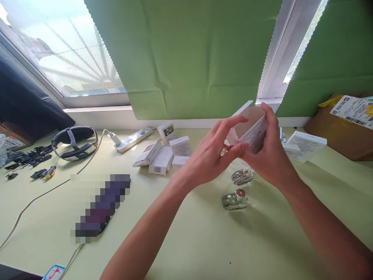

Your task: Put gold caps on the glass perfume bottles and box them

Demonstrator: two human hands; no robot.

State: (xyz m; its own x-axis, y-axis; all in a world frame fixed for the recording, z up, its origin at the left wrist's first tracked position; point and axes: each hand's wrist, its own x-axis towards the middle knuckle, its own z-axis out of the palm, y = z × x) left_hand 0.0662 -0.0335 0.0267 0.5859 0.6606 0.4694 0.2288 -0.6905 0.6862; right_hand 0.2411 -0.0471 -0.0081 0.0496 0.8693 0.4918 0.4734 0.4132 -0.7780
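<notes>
Both of my hands hold a small white printed carton [253, 130] with its top flap open, raised above the light green table [204, 241]. My right hand [269, 153] wraps round the carton from the right side. My left hand [214, 153], with a ring on one finger, pinches its lower left corner, the fingers partly spread. Directly below the hands lie two small clear glass bottles [243, 177] [235, 200] on their sides.
Several small white boxes [166, 153] lie at the table's middle back, and more white boxes [304, 144] sit to the right. A power strip [134, 139], a black headset [74, 140], small black parts [26, 157], a blurred-out object [100, 208] and a cardboard box [340, 128] are also there.
</notes>
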